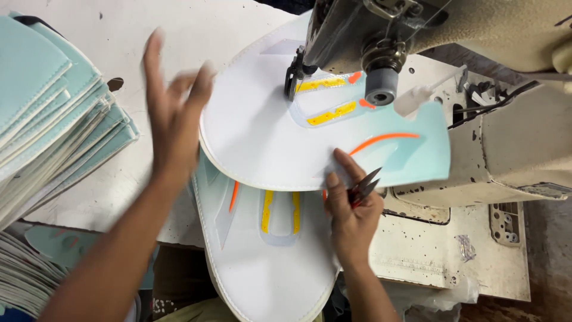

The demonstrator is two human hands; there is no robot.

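Note:
A white and pale-teal shoe upper panel (262,137) with yellow and orange trim lies under the head of a sewing machine (381,36). My right hand (350,206) presses its near edge with a fingertip and holds small thread snips (363,188). My left hand (176,113) hovers open and blurred by the panel's left edge, fingers spread, holding nothing. A second, similar panel (268,262) lies beneath, hanging over the table's front edge.
A tall stack of teal panels (53,113) stands at the left, with more white-edged pieces (24,274) below it. The worn cream machine bed (512,143) and table (453,250) fill the right side.

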